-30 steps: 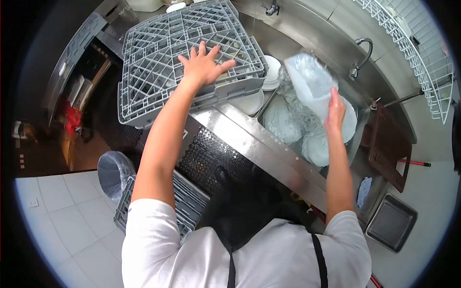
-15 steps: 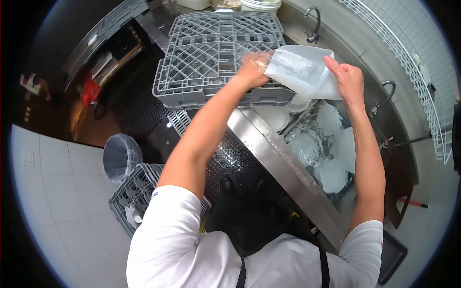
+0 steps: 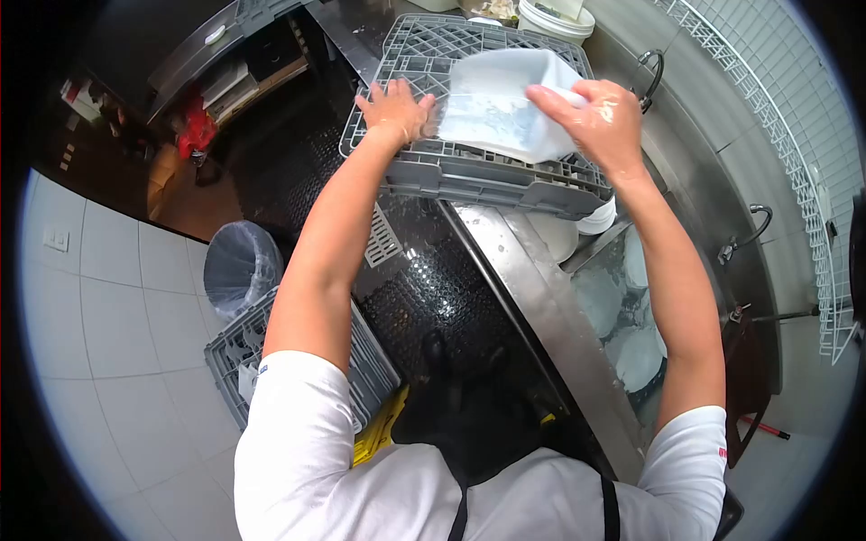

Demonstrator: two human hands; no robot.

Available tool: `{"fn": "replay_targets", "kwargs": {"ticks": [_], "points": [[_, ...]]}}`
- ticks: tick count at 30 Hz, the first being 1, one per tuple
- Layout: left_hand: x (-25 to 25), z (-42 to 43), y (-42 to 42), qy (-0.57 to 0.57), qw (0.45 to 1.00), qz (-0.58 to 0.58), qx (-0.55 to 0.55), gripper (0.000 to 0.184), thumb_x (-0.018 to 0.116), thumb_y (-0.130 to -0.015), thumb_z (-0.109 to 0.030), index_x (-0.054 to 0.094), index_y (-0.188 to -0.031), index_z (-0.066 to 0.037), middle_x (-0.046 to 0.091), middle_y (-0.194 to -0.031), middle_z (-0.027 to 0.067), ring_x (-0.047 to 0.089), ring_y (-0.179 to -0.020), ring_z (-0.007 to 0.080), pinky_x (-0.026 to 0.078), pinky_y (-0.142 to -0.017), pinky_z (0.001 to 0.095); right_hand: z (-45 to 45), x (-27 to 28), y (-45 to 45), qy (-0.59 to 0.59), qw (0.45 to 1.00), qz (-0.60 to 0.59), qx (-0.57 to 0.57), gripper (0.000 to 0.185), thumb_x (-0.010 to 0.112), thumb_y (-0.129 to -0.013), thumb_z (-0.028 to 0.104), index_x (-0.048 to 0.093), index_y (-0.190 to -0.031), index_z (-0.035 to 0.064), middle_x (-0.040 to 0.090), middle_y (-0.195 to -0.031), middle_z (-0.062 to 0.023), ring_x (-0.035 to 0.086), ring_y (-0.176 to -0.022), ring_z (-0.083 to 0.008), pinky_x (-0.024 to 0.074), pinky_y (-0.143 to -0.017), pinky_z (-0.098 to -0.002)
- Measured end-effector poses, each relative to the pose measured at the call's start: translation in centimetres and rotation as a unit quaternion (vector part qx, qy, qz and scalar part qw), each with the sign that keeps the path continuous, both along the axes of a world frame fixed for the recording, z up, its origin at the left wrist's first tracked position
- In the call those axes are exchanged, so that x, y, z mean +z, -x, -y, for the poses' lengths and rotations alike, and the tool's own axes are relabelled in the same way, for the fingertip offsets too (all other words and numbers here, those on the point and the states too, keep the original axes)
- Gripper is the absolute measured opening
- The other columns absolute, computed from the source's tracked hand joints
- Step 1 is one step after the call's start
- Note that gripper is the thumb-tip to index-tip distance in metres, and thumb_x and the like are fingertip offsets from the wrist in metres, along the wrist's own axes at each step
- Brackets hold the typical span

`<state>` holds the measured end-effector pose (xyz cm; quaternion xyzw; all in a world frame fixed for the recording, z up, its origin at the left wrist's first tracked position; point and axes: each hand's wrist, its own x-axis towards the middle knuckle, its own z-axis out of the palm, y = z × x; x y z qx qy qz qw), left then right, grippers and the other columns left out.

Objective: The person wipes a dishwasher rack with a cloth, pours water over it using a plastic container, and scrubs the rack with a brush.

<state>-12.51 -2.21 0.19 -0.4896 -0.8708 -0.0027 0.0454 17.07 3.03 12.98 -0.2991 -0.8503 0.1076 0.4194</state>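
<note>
My right hand [image 3: 606,124] grips a translucent white plastic container [image 3: 494,101] by its right edge, thumb on the near side. The container is tilted over the grey dish racks [image 3: 505,185], and its surface looks wet. With fingers spread, my left hand [image 3: 395,112] is over the left part of the top rack, just left of the container. Whether its palm presses on the rack I cannot tell. Several pale plates [image 3: 636,359] lie under water in the sink [image 3: 591,270] below my right forearm.
White bowls [image 3: 597,219] stand partly beneath the rack's right corner. Faucets [image 3: 750,236] and a white wire shelf [image 3: 794,135] line the right wall. A lined bin [image 3: 242,269] and another grey rack [image 3: 365,361] stand at lower left. White buckets [image 3: 557,20] are behind the racks.
The container has moved left over the racks in my right hand. My left hand has come off it and moved left and down, fingers spreading. The whole view has shifted slightly.
</note>
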Motion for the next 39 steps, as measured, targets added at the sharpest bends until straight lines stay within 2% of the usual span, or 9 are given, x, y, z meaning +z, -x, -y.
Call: {"fn": "replay_targets", "kwargs": {"ticks": [7,11,18,22,25,28,33,36,39], "points": [[-1.2,2.5,3.3,-0.007,0.960,0.039,-0.278,0.077,0.045,-0.095,-0.069,0.039,-0.157,-0.025,0.030,-0.164,0.0209,0.022,-0.152,0.0438,0.013,-0.118,0.0708,-0.4,0.5,-0.8,-0.259,0.965,0.021,-0.015,0.063,0.082,-0.072,0.059,0.056,-0.048,0.0067,0.048,-0.047,-0.0107,0.051,-0.051,-0.0295,0.0381,-0.054,-0.0425],[0.8,4.3,4.6,-0.036,0.994,0.092,0.054,0.075,0.038,-0.099,-0.067,0.033,-0.160,-0.023,0.026,-0.165,0.0214,0.020,-0.151,0.0514,0.013,-0.115,0.0727,-2.5,-3.3,-14.6,-0.088,0.965,0.026,-0.246,0.053,0.074,-0.085,0.048,0.062,-0.064,0.0011,0.054,-0.060,-0.0214,0.048,-0.055,-0.0379,0.0377,-0.054,-0.0465],[0.0,1.2,-0.8,-0.025,0.992,0.103,0.062,0.083,0.034,-0.098,-0.073,0.030,-0.161,-0.020,0.020,-0.165,0.0287,0.014,-0.151,0.0542,0.008,-0.113,0.0771,1.3,-23.4,-31.9,0.089,0.834,0.170,-0.517,0.051,0.056,-0.099,0.047,0.067,-0.091,-0.0028,0.067,-0.084,-0.0294,0.064,-0.080,-0.0503,0.0485,-0.072,-0.0566],[0.6,1.8,-5.7,0.020,0.996,0.084,0.001,0.095,0.033,-0.089,-0.085,0.026,-0.163,-0.025,0.018,-0.167,0.0262,0.013,-0.153,0.0505,0.000,-0.113,0.0777,0.8,-37.9,-34.4,0.316,0.867,0.101,-0.372,0.033,0.053,-0.100,0.028,0.065,-0.099,-0.0021,0.069,-0.104,-0.0255,0.067,-0.097,-0.0420,0.0517,-0.081,-0.0515],[1.5,2.0,-6.6,0.033,0.996,0.079,0.015,0.091,0.038,-0.090,-0.082,0.026,-0.163,-0.028,0.018,-0.167,0.0237,0.014,-0.154,0.0482,0.001,-0.115,0.0759,-1.4,-49.0,-35.7,0.194,0.880,0.320,-0.293,0.026,0.060,-0.097,0.027,0.067,-0.090,0.0026,0.068,-0.094,-0.0233,0.067,-0.083,-0.0423,0.0505,-0.074,-0.0518],[1.0,1.9,-6.5,0.019,0.997,0.075,0.009,0.092,0.040,-0.090,-0.081,0.027,-0.162,-0.026,0.021,-0.167,0.0234,0.017,-0.153,0.0480,0.001,-0.115,0.0758,0.0,-46.0,-31.7,0.278,0.842,0.414,-0.208,0.033,0.064,-0.095,0.035,0.071,-0.092,0.0032,0.069,-0.097,-0.0239,0.068,-0.088,-0.0423,0.0516,-0.078,-0.0495],[1.0,2.3,-6.3,0.022,0.997,0.069,0.004,0.097,0.037,-0.086,-0.087,0.029,-0.162,-0.028,0.021,-0.166,0.0266,0.015,-0.154,0.0485,0.002,-0.116,0.0748,2.8,-37.4,-29.7,0.453,0.804,0.161,-0.349,0.049,0.072,-0.090,0.048,0.075,-0.097,-0.0005,0.072,-0.096,-0.0217,0.070,-0.092,-0.0371,0.0513,-0.081,-0.0485],[1.2,2.7,-5.9,0.035,0.997,0.044,0.051,0.097,0.036,-0.086,-0.088,0.022,-0.163,-0.031,0.016,-0.166,0.0292,0.010,-0.155,0.0462,0.005,-0.113,0.0768,2.1,-35.8,-31.6,0.377,0.754,-0.268,-0.466,0.052,0.074,-0.089,0.047,0.072,-0.084,-0.0045,0.068,-0.079,-0.0108,0.064,-0.077,-0.0272,0.0494,-0.075,-0.0443],[1.2,2.0,-5.0,0.044,0.991,0.070,0.107,0.098,0.033,-0.087,-0.088,0.019,-0.164,-0.030,0.011,-0.167,0.0299,0.006,-0.153,0.0531,0.001,-0.113,0.0769,1.9,-33.7,-34.5,0.398,0.762,-0.314,-0.403,0.049,0.074,-0.089,0.041,0.073,-0.084,-0.0073,0.071,-0.081,-0.0140,0.063,-0.076,-0.0233,0.0499,-0.074,-0.0400]]}}
